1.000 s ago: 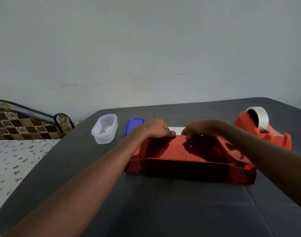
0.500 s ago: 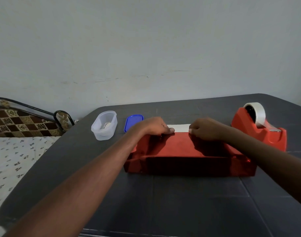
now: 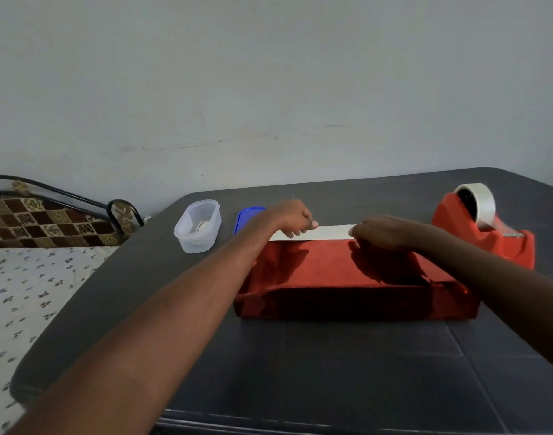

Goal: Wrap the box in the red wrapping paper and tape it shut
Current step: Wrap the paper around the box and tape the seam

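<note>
While on table (image 3: 331,372), red-wrapped box (image 3: 347,268) under both hands' grip, L (image 3: 292,219) & R (image 3: 382,232).

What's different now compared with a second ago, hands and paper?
The hands have spread apart along the far edge of the red wrapping paper: the left hand stayed near its end, the right hand slid rightward. More of the paper's white underside strip now shows between them. The tape dispenser, clear container and blue lid stayed put.

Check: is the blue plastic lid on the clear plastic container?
No, the blue plastic lid lies flat on the dark table beside the open clear plastic container.
</note>
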Demonstrator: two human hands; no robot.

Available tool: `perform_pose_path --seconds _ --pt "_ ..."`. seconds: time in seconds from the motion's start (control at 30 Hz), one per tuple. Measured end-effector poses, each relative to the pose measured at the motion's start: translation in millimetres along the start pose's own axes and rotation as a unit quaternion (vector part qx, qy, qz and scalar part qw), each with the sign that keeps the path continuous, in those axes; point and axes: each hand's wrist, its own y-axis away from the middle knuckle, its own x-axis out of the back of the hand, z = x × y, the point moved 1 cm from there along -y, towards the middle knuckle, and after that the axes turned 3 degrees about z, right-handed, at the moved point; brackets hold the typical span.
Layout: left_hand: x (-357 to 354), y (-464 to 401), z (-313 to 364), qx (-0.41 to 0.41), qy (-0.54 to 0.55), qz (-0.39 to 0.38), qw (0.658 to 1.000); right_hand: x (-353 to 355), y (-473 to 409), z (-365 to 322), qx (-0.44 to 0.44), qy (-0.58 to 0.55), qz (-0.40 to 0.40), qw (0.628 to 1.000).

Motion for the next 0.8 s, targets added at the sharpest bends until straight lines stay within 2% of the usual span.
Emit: perform_pose_path --seconds 0.13,0.17,0.27,0.53,0.7,0.8 --pt "-2 -23 -1 -0.018 -0.146 0.002 0.989 -7 20 -21 -0.002 -0.050 0.181 0.982" --pt "-3 -29 -2 -0.018 -0.168 -0.006 0.986 -12 27 -31 0.012 -0.052 0.197 0.979" --pt "-9 -43 -6 -0.023 -0.197 -0.025 0.980 -30 46 -54 0.040 -0.038 0.164 0.985" --pt "-21 -64 -10 -0.036 -0.179 0.023 0.983 -50 47 -54 0.050 -0.003 0.214 0.976" --pt "-12 -64 -5 -0.048 -0.158 0.021 0.986 -52 48 -55 0.050 -0.004 0.218 0.975" --pt "-1 -58 -1 -0.066 -0.136 0.045 0.987 -52 48 -55 0.049 -0.005 0.217 0.975"
